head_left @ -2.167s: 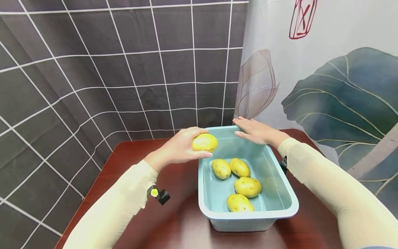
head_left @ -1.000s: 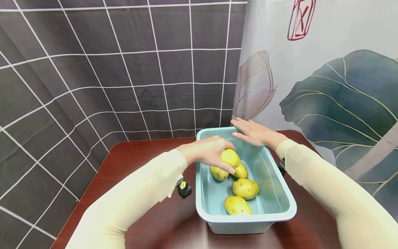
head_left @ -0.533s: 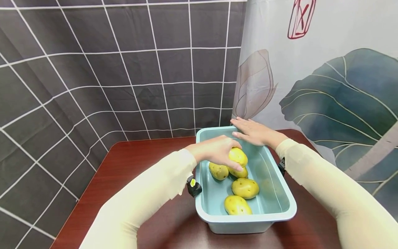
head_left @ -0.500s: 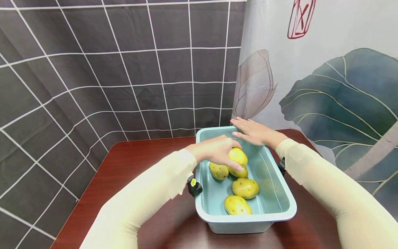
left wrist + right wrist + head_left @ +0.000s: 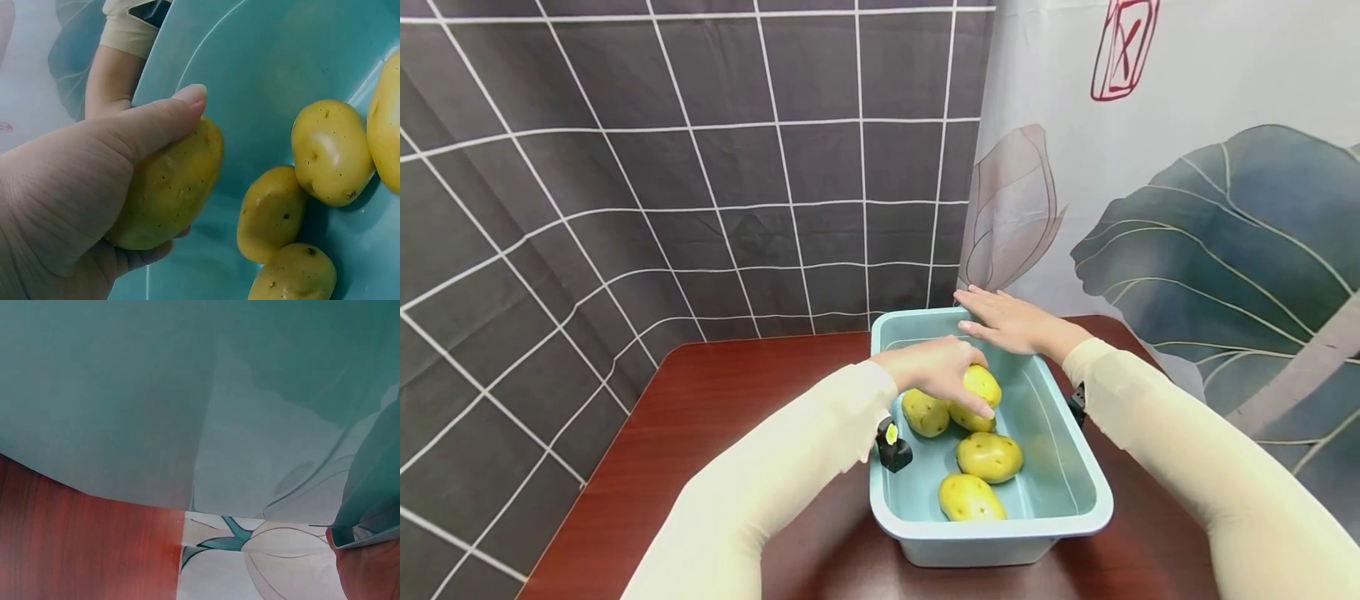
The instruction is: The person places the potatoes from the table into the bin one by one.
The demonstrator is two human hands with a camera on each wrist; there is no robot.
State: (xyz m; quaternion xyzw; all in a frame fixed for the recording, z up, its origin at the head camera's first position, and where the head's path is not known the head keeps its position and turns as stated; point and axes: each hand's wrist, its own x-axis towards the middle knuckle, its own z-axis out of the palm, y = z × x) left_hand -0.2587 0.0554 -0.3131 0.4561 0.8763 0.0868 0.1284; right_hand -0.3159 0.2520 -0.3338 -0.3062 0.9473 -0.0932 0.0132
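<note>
My left hand [image 5: 942, 367] grips a yellow potato [image 5: 982, 385] inside the light blue tub [image 5: 1000, 529]. In the left wrist view the thumb lies across the top of that potato [image 5: 175, 187], and fingertips show under it. It overlaps another potato [image 5: 973, 419] in the head view. Beside that one lies a potato [image 5: 925, 412], and nearer the front are two more potatoes, one [image 5: 989, 457] behind the other [image 5: 972, 498]. My right hand [image 5: 1011, 323] rests on the tub's far right corner, fingers stretched over the rim; the right wrist view shows only part of it.
The tub stands on a reddish-brown table [image 5: 722, 417], whose surface extends to the left. Behind the table hangs a dark curtain [image 5: 820, 158] with white grid lines. A pale curtain [image 5: 1060, 67] with leaf prints hangs at the right.
My left hand has carried its potato rightward from the tub's left rim to above the potatoes inside, shifting slightly further right in the last half second. My right hand stays at the corner.
</note>
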